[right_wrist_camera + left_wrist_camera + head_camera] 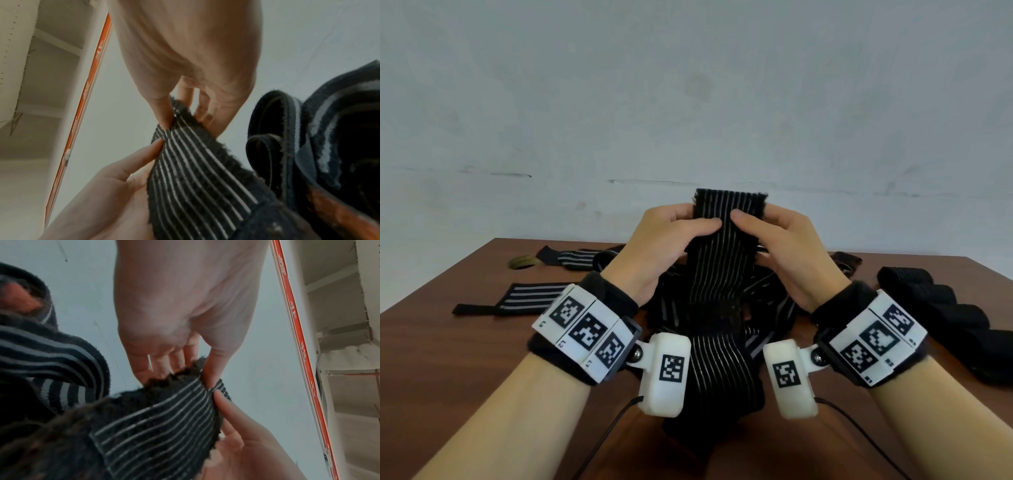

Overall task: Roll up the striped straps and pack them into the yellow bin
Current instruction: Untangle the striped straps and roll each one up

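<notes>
A black strap with thin white stripes (722, 260) is held upright above the wooden table (448, 342), its frayed top end raised. My left hand (702, 219) pinches its left side near the top, thumb in front and fingers behind. My right hand (753, 216) pinches the right side the same way. The strap's lower part hangs into a tangled heap of striped straps (767, 308) below my wrists. The left wrist view shows the left hand (189, 371) on the strap (160, 426). The right wrist view shows the right hand (183, 116) on the strap (195, 162). No yellow bin is in view.
Two loose striped straps lie flat on the left of the table (524, 298), (571, 257), beside an olive ring (524, 262). Several rolled black straps (935, 305) sit in a row at the right. A pale wall stands behind the table's far edge.
</notes>
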Action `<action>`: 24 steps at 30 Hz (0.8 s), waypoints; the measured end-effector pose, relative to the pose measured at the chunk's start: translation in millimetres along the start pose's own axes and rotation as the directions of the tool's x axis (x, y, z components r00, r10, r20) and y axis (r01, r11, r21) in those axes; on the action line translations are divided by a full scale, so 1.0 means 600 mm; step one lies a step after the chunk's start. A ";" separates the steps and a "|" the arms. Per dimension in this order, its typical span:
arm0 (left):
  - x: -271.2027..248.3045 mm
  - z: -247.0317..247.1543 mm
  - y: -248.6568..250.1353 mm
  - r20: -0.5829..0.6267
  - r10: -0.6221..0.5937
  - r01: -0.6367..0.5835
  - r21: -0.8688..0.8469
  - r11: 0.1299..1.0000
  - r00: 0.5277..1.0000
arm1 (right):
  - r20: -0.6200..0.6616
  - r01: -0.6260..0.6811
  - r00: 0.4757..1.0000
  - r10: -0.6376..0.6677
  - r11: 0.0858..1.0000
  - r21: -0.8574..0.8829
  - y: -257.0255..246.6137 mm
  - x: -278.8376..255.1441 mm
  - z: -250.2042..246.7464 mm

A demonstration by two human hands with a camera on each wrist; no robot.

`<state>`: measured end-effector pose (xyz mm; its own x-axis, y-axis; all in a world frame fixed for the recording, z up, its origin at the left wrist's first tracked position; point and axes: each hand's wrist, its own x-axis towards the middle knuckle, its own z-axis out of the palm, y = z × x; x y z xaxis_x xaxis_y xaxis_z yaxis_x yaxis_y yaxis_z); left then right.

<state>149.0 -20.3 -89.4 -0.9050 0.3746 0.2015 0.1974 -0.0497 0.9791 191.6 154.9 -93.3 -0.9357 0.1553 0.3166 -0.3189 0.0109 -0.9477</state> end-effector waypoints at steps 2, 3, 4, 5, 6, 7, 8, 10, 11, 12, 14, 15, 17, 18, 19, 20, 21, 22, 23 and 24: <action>0.001 0.001 -0.001 0.011 -0.015 0.015 -0.002 1.000 1.000 | -0.005 0.016 1.000 -0.016 1.000 0.007 0.002 0.001 -0.004; 0.002 0.001 -0.002 0.004 -0.023 0.023 -0.007 1.000 1.000 | -0.009 0.021 1.000 -0.021 1.000 0.011 0.003 0.002 -0.004; 0.004 0.000 -0.004 -0.006 -0.030 0.030 -0.011 1.000 1.000 | -0.014 0.026 1.000 -0.026 1.000 0.012 0.003 0.002 -0.005; 0.005 0.001 -0.005 -0.015 -0.034 0.033 -0.019 0.999 0.999 | -0.020 0.034 0.999 -0.034 0.999 0.010 0.003 0.003 -0.005; 0.007 0.000 -0.006 -0.021 -0.037 0.037 -0.030 0.999 0.999 | -0.024 0.043 0.999 -0.043 0.999 0.003 0.003 0.003 -0.005; 0.007 0.001 -0.006 -0.023 -0.047 0.045 -0.050 0.998 0.999 | -0.029 0.054 0.998 -0.054 0.999 -0.011 0.003 0.004 -0.005; 0.008 0.001 -0.005 -0.020 -0.059 0.057 -0.080 0.995 0.998 | -0.035 0.065 0.997 -0.066 0.998 -0.026 0.003 0.004 -0.006; 0.007 0.001 -0.002 0.000 -0.076 0.076 -0.137 0.988 0.997 | -0.054 0.095 0.994 -0.099 0.993 -0.069 0.005 0.004 -0.008; 0.008 0.001 -0.001 0.002 -0.083 0.083 -0.137 0.987 0.997 | -0.061 0.111 0.991 -0.117 0.989 -0.097 0.006 0.004 -0.009; 0.009 0.000 0.001 -0.004 -0.090 0.089 -0.108 0.990 0.996 | -0.061 0.121 0.990 -0.129 0.985 -0.119 0.007 0.004 -0.009; 0.008 0.000 0.001 -0.033 -0.071 0.071 -0.005 0.997 0.997 | -0.042 0.115 0.992 -0.122 0.985 -0.132 0.010 0.003 -0.009; 0.008 0.000 -0.001 -0.044 -0.046 0.047 0.034 0.998 0.998 | -0.024 0.097 0.995 -0.101 0.987 -0.127 0.011 0.003 -0.010; 0.007 -0.001 -0.004 -0.051 -0.007 0.010 0.055 0.998 0.999 | 0.025 0.034 0.999 -0.032 0.996 -0.087 0.009 0.004 -0.011; 0.006 -0.002 -0.007 -0.055 0.007 -0.005 0.054 0.999 0.998 | 0.061 -0.003 0.998 0.006 0.999 -0.055 0.007 0.005 -0.012; 0.008 -0.002 -0.009 -0.069 0.022 -0.019 0.051 0.999 0.997 | 0.103 -0.036 0.994 0.039 0.999 -0.024 0.005 0.006 -0.015; 0.010 -0.004 -0.011 -0.086 0.036 -0.032 0.047 0.998 0.996 | 0.146 -0.062 0.987 0.062 0.998 -0.003 0.004 0.006 -0.016; 0.012 -0.005 -0.013 -0.100 0.047 -0.044 0.040 0.998 0.994 | 0.174 -0.079 0.982 0.077 0.997 0.003 0.003 0.006 -0.018; 0.013 -0.007 -0.014 -0.108 0.056 -0.053 0.029 0.998 0.993 | 0.180 -0.087 0.980 0.087 0.996 -0.006 0.004 0.005 -0.018; 0.015 -0.007 -0.015 -0.108 0.062 -0.061 0.021 0.998 0.992 | 0.169 -0.087 0.982 0.090 0.996 -0.029 0.004 0.005 -0.017; 0.017 -0.007 -0.016 -0.103 0.064 -0.063 0.014 0.998 0.993 | 0.150 -0.083 0.985 0.091 0.995 -0.055 0.005 0.004 -0.015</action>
<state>136.5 -20.1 -96.6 -0.9245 0.2731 0.2660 0.2596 -0.0599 0.9638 189.8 164.2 -95.6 -0.9728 0.0062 0.2316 -0.2310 0.0520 -0.9716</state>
